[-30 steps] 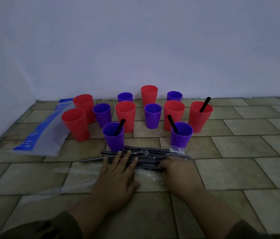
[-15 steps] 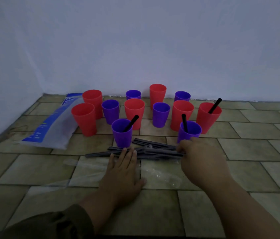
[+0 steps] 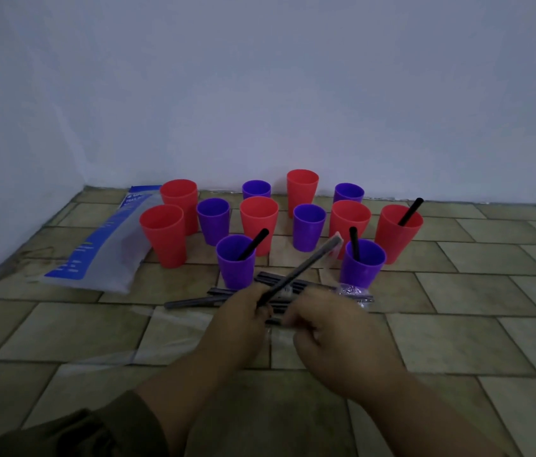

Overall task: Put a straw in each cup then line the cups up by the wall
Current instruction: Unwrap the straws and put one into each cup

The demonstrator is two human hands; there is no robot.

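Observation:
Several red and purple cups stand on the tiled floor near the wall. Black straws stick out of the front left purple cup (image 3: 235, 260), the front right purple cup (image 3: 362, 262) and the right red cup (image 3: 397, 233). A pile of wrapped black straws (image 3: 296, 285) lies in front of them. My left hand (image 3: 242, 319) grips the lower end of one wrapped straw (image 3: 304, 265), which slants up to the right. My right hand (image 3: 336, 338) has curled fingers at the same end of that straw; its fingertips are blurred.
A blue and white plastic bag (image 3: 102, 249) lies at the left by the side wall. Clear wrapping film (image 3: 167, 331) is spread on the floor under my hands. The back wall (image 3: 293, 94) runs behind the cups. Bare tiles extend to the right.
My left hand was lying flat on the straw pile and now holds one wrapped straw lifted off it. My right hand came back from the pile's right end to meet that straw.

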